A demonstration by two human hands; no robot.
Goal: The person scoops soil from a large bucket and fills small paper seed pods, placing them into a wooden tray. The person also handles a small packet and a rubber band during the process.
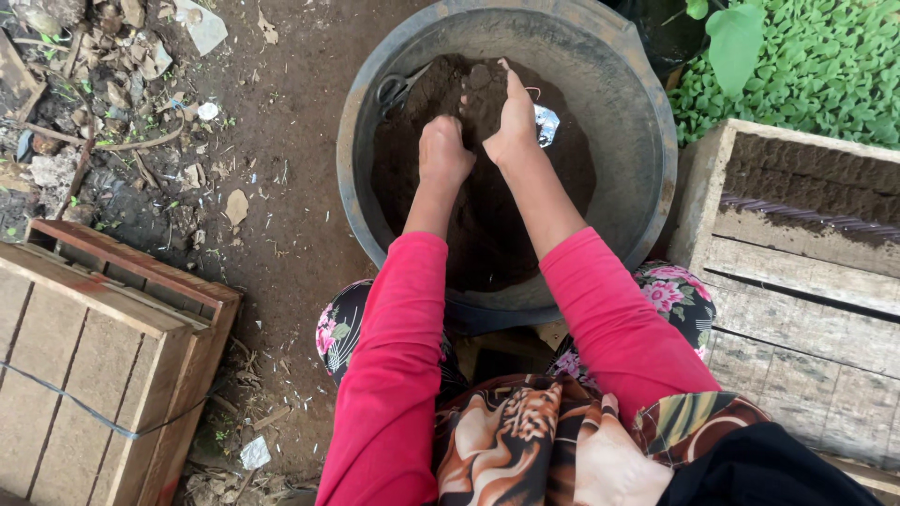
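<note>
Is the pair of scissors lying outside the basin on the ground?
No, the scissors lie inside the grey basin, on the dark soil.

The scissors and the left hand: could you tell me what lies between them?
Only dark soil lies between the scissors and the left hand, in the head view.

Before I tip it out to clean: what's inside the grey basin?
Dark soil, scissors at the back left, and both hands, left and right, on the heap. Anything beneath the soil is hidden.
</note>
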